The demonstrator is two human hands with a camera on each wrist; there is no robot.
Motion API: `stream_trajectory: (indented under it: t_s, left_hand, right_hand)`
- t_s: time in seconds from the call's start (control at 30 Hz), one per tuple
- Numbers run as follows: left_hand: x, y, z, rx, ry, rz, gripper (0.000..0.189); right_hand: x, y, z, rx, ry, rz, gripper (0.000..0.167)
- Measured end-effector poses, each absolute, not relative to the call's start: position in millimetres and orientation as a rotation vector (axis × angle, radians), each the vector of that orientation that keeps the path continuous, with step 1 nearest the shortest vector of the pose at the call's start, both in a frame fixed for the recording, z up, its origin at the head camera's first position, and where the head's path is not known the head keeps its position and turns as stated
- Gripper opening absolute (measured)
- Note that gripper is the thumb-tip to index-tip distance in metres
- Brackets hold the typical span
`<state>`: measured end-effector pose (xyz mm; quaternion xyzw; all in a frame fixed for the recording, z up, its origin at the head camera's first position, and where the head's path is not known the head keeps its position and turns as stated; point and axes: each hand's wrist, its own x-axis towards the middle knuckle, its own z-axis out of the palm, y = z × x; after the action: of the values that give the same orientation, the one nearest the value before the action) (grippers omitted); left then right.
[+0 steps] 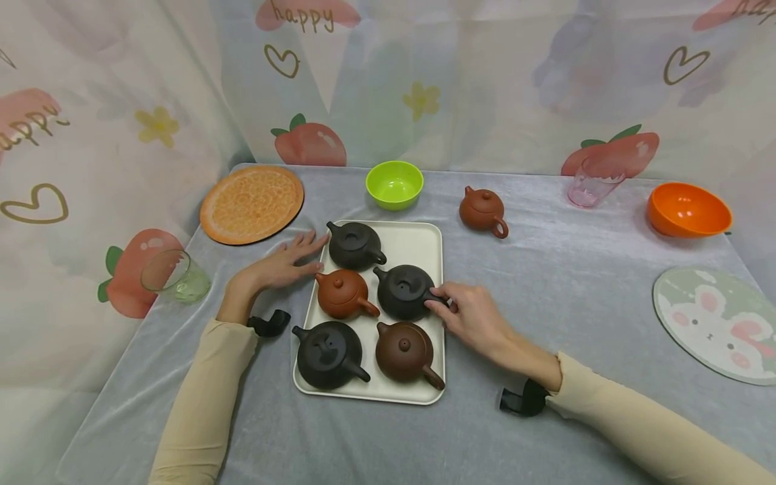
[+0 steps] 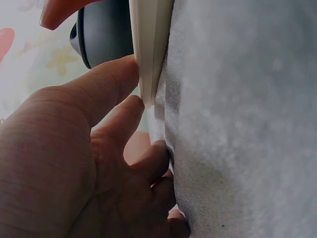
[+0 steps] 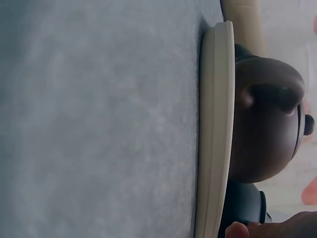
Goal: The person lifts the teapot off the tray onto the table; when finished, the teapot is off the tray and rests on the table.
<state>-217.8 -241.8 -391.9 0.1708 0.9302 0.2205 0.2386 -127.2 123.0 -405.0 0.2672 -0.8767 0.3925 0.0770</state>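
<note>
A cream tray [image 1: 388, 397] bears several teapots. My right hand [image 1: 475, 320] pinches the handle of the black teapot [image 1: 405, 292] at the tray's right side; in the right wrist view only its fingertips [image 3: 238, 231] show. My left hand [image 1: 275, 269] has its fingers spread, thumb and forefinger touching the tray's left rim [image 2: 148, 59]. Near it on the tray are another black teapot [image 1: 353, 246] and a reddish-brown teapot [image 1: 341, 294]. A third black teapot [image 1: 327, 356] and a dark brown teapot [image 1: 404, 351] stand along the near end.
Behind the tray are a green bowl [image 1: 394, 184] and a small reddish-brown teapot [image 1: 483, 209]. A round orange-patterned mat [image 1: 251, 204] and a greenish glass [image 1: 188, 281] lie left. Rightward are a tilted pink glass [image 1: 588, 192], an orange bowl [image 1: 688, 210] and a rabbit mat [image 1: 715, 323].
</note>
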Motion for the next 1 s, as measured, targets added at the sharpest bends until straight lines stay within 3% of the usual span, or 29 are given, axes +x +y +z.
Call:
stream_trajectory:
  t_s: [1.0]
  left_hand:
    - [-216.0, -240.6, -391.6, 0.455, 2.553, 0.607, 0.068]
  right_hand:
    - [-124.3, 127.2, -400.6, 0.681, -2.572, 1.275, 0.012]
